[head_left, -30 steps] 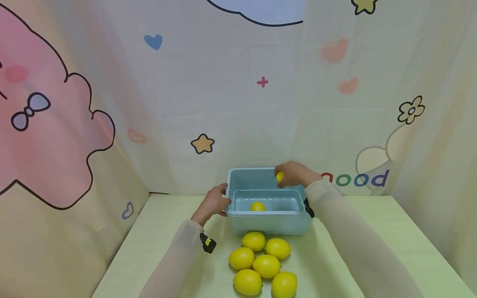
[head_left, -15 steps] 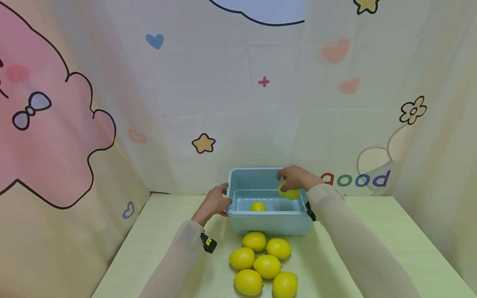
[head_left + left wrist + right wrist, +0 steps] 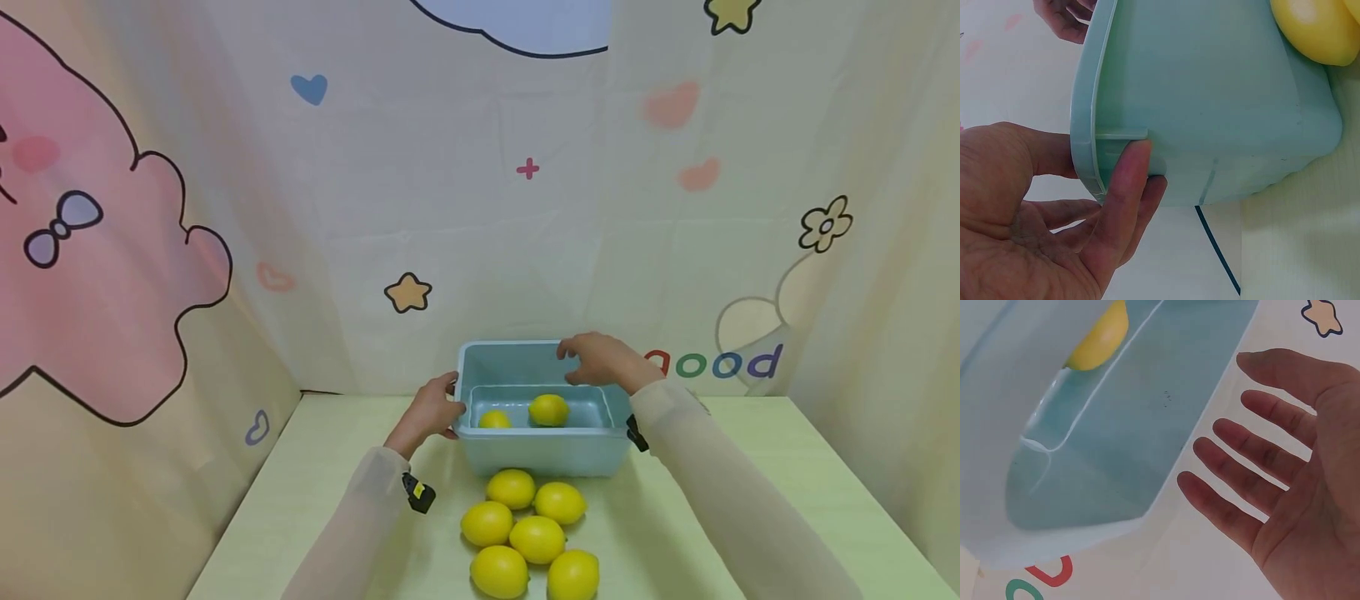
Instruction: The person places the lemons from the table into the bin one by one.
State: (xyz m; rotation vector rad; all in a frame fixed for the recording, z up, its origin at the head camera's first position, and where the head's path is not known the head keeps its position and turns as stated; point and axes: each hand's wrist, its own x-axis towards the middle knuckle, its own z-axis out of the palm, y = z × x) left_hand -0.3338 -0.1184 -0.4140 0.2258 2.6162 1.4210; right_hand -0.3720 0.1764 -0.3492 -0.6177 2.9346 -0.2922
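A light blue plastic bin stands upright on the table against the backdrop. Two lemons lie inside it: one lemon near the middle, another lemon to its left, partly hidden by the front rim. My left hand grips the bin's left rim; in the left wrist view its fingers curl under the lip with the thumb over the edge. Above the bin's right back part hovers my right hand, holding nothing. The right wrist view shows its fingers spread and relaxed beside the rim.
Several lemons lie in a cluster on the pale table, just in front of the bin. A printed cloth backdrop rises right behind the bin and along both sides.
My right hand has let go of a lemon, which dropped into the bin and rolled toward the middle. The lemon there before has shifted left. My left hand stays on the rim.
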